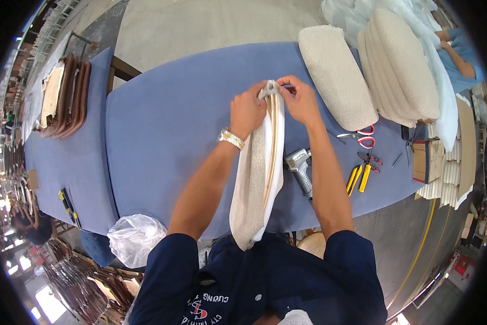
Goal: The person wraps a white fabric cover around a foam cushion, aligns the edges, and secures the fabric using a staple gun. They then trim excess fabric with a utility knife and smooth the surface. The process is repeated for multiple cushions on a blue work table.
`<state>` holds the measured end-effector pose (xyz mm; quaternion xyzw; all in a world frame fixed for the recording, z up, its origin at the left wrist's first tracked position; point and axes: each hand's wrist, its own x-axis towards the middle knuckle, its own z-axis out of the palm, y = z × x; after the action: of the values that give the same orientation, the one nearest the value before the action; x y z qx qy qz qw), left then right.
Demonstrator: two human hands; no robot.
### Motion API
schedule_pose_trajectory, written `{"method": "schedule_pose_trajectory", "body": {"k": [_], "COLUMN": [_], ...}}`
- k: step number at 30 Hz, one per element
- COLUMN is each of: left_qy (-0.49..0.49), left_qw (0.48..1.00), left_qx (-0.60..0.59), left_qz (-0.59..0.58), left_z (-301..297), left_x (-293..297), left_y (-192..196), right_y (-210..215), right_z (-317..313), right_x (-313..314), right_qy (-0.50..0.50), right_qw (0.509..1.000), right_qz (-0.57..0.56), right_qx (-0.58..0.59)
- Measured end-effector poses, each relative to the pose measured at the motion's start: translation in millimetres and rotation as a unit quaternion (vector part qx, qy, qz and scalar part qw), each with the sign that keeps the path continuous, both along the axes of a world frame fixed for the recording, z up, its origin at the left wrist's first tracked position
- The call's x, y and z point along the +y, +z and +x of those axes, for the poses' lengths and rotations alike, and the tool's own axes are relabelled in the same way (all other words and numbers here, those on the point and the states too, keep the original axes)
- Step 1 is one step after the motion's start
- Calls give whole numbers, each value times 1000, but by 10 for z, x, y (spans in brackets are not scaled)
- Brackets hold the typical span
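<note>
A long padded seat cushion (pixel 251 168) in beige woven fabric stands on edge between my forearms, reaching from the table toward my body. Along its open side show a thin wooden board edge (pixel 274 146) and white padding (pixel 277 168). My left hand (pixel 247 111) is closed on the fabric at the far end. There, my right hand (pixel 300 100) pinches the fabric edge between thumb and fingers. Beside my right forearm, on the blue table (pixel 167 108), lies a silver staple gun (pixel 300 169), partly hidden by that arm.
Right of me lie red-handled scissors (pixel 367 136), yellow-handled pliers (pixel 364 179), a beige cushion (pixel 338 76) and stacked cushions (pixel 397 65). Brown pads (pixel 73 100) and a yellow-black cutter (pixel 67 206) are at left. A plastic bag (pixel 138 238) hangs near the front edge. A person's arm (pixel 460 59) shows far right.
</note>
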<state>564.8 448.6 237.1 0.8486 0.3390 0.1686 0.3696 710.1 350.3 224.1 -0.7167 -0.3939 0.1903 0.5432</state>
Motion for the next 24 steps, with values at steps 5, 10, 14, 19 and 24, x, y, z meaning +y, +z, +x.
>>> {"method": "schedule_pose_trajectory", "body": {"k": [5, 10, 14, 19, 24], "left_qy": [37, 74, 63, 71, 33], "left_qw": [997, 983, 972, 977, 982], "left_qx": [-59, -140, -163, -165, -163], "left_qz": [32, 95, 157, 115, 85], "left_z": [-190, -301, -332, -190, -181], "left_x": [-243, -287, -106, -48, 95], "left_y": [84, 144, 22, 28, 9], "right_y": [256, 204, 198, -31, -105], "right_z": [-378, -524, -554, -863, -944], "right_x": [-120, -57, 75, 263, 382], "right_qy": [-29, -61, -39, -180, -202], "right_qw": [999, 990, 996, 980, 965], "right_qz": [18, 86, 77, 83, 163], "right_qx": [-11, 93, 15, 1, 35]}}
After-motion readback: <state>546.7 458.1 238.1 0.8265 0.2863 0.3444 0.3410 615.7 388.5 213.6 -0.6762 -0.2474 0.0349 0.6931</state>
